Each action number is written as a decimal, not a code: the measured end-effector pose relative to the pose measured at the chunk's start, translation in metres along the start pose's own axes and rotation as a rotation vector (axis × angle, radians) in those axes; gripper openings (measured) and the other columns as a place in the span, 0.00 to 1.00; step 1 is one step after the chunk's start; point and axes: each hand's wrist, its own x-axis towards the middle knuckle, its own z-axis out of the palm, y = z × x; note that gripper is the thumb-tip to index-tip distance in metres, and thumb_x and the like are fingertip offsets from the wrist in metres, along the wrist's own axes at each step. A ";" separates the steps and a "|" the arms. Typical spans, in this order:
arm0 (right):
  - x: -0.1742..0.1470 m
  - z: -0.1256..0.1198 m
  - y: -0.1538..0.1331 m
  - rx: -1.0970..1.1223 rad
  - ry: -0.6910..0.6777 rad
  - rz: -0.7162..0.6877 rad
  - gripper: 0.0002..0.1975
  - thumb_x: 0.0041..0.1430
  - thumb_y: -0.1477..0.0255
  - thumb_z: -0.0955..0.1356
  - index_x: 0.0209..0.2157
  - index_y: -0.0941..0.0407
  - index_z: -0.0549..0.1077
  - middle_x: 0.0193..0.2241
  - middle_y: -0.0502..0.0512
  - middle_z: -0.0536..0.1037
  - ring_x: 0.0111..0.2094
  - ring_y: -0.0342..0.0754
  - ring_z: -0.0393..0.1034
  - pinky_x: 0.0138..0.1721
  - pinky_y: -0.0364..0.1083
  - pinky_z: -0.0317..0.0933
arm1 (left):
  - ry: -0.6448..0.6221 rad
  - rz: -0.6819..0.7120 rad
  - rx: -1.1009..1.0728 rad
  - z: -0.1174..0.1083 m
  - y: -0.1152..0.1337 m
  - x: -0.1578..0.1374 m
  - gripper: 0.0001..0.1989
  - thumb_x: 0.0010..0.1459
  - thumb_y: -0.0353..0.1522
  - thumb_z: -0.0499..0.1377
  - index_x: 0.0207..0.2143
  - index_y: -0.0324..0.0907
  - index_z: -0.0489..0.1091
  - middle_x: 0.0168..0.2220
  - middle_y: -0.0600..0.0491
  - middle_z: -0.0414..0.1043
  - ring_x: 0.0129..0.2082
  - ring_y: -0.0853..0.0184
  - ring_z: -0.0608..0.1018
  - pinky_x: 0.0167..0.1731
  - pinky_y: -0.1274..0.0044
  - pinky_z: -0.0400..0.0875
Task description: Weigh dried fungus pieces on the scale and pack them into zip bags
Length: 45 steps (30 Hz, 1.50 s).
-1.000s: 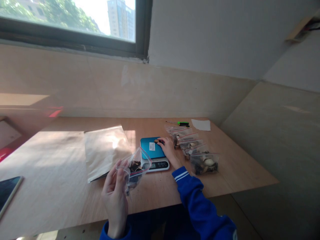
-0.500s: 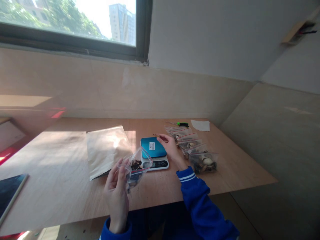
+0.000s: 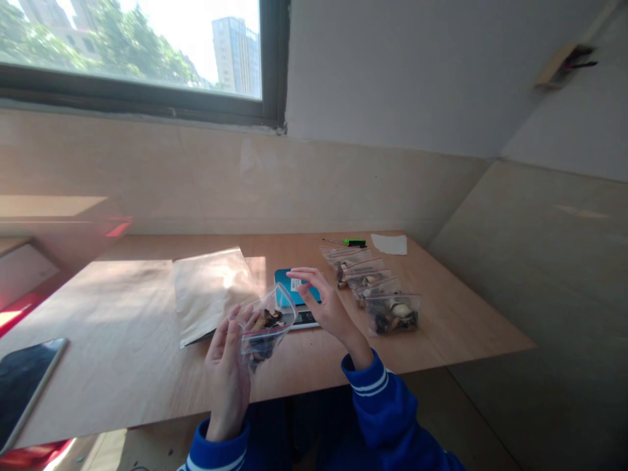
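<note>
A clear zip bag (image 3: 262,337) with a red seal line is in my left hand (image 3: 228,356), held at its left side with its mouth open. Dark and brown dried pieces (image 3: 267,318), which look like dried mushrooms, fill its lower part. My right hand (image 3: 324,304) is just right of the bag's mouth, fingers apart and nothing seen between them. Beneath that hand lies a digital kitchen scale (image 3: 283,278) with a blue top and a white label, partly covered by the hand and the bag.
Several filled zip bags (image 3: 395,314) lie in a row at the right. Behind them are a green-handled screwdriver (image 3: 354,243) and a white paper (image 3: 390,244). A large kraft paper bag (image 3: 209,291) lies left of the scale. A dark tablet (image 3: 29,379) sits at the left table edge.
My right hand has come from over the scale toward the bag's mouth, and the small brown piece has left its fingers. A brown piece now shows on top inside the bag.
</note>
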 end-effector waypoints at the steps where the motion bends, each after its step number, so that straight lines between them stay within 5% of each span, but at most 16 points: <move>1: -0.003 -0.002 0.002 0.036 -0.005 0.024 0.18 0.67 0.60 0.61 0.51 0.50 0.73 0.52 0.57 0.73 0.55 0.49 0.65 0.56 0.50 0.61 | -0.036 -0.047 0.005 0.000 0.003 -0.002 0.24 0.54 0.42 0.64 0.51 0.43 0.71 0.48 0.45 0.77 0.50 0.55 0.78 0.53 0.60 0.69; 6: -0.024 0.007 -0.001 0.151 -0.068 0.159 0.23 0.60 0.51 0.65 0.50 0.51 0.73 0.45 0.56 0.78 0.49 0.50 0.71 0.51 0.49 0.65 | -0.237 -0.234 0.008 0.005 0.014 -0.010 0.25 0.56 0.41 0.62 0.55 0.42 0.69 0.56 0.43 0.71 0.56 0.54 0.74 0.55 0.62 0.68; 11: -0.041 0.031 -0.003 0.208 0.440 0.282 0.19 0.55 0.53 0.70 0.28 0.56 0.72 0.20 0.48 0.73 0.24 0.44 0.70 0.29 0.43 0.64 | -0.343 -0.340 -0.021 0.009 0.011 -0.017 0.28 0.58 0.48 0.56 0.55 0.41 0.70 0.59 0.42 0.68 0.61 0.53 0.67 0.59 0.62 0.63; 14: -0.049 0.034 -0.003 0.156 0.763 0.340 0.19 0.54 0.55 0.71 0.25 0.56 0.68 0.17 0.46 0.70 0.20 0.43 0.67 0.25 0.42 0.62 | -0.449 -0.350 0.009 0.003 0.006 -0.025 0.33 0.59 0.54 0.51 0.55 0.42 0.70 0.59 0.42 0.67 0.63 0.49 0.64 0.59 0.59 0.62; 17: -0.058 0.028 -0.005 0.116 0.922 0.350 0.19 0.54 0.55 0.70 0.25 0.56 0.66 0.17 0.45 0.69 0.18 0.43 0.65 0.22 0.42 0.60 | -0.451 -0.256 0.115 -0.004 -0.002 -0.033 0.31 0.55 0.54 0.57 0.51 0.43 0.73 0.56 0.43 0.72 0.61 0.49 0.67 0.56 0.61 0.65; 21: -0.067 0.022 -0.011 0.116 0.845 0.311 0.18 0.56 0.55 0.69 0.29 0.56 0.69 0.21 0.49 0.73 0.20 0.43 0.67 0.23 0.42 0.61 | -0.344 -0.126 0.245 0.000 -0.010 -0.040 0.22 0.54 0.46 0.62 0.47 0.42 0.74 0.48 0.46 0.77 0.51 0.56 0.76 0.50 0.68 0.70; 25: -0.072 0.023 -0.013 0.261 0.547 0.260 0.26 0.60 0.49 0.64 0.47 0.56 0.69 0.30 0.53 0.78 0.29 0.46 0.72 0.36 0.46 0.67 | -0.122 -0.052 0.217 0.015 -0.007 -0.043 0.20 0.53 0.46 0.62 0.41 0.41 0.73 0.38 0.50 0.79 0.36 0.65 0.81 0.35 0.77 0.74; 28: -0.074 0.023 -0.011 0.329 0.383 0.347 0.27 0.58 0.48 0.64 0.45 0.57 0.71 0.28 0.54 0.78 0.28 0.46 0.72 0.35 0.46 0.67 | 0.026 -0.002 0.205 0.023 -0.003 -0.042 0.21 0.52 0.48 0.62 0.38 0.41 0.71 0.34 0.52 0.78 0.28 0.69 0.78 0.26 0.80 0.71; 32: -0.074 0.022 -0.016 0.282 0.524 0.438 0.24 0.55 0.49 0.67 0.30 0.58 0.75 0.21 0.51 0.75 0.20 0.43 0.67 0.23 0.41 0.63 | -0.049 0.197 0.397 0.025 0.001 -0.038 0.20 0.57 0.50 0.57 0.34 0.42 0.69 0.23 0.58 0.69 0.19 0.73 0.70 0.20 0.82 0.64; 36: -0.073 0.018 -0.026 0.310 0.598 0.402 0.24 0.52 0.48 0.69 0.27 0.57 0.75 0.20 0.50 0.74 0.18 0.41 0.67 0.20 0.41 0.62 | -0.063 0.414 0.604 0.022 0.006 -0.032 0.20 0.60 0.49 0.54 0.30 0.42 0.68 0.18 0.60 0.61 0.18 0.74 0.63 0.19 0.82 0.60; 45: -0.086 0.008 -0.023 0.168 0.530 0.417 0.24 0.62 0.50 0.62 0.28 0.57 0.72 0.20 0.52 0.75 0.22 0.44 0.70 0.27 0.42 0.64 | -0.147 0.194 0.392 0.019 -0.001 -0.037 0.19 0.59 0.48 0.53 0.36 0.41 0.69 0.31 0.53 0.74 0.25 0.69 0.76 0.22 0.79 0.72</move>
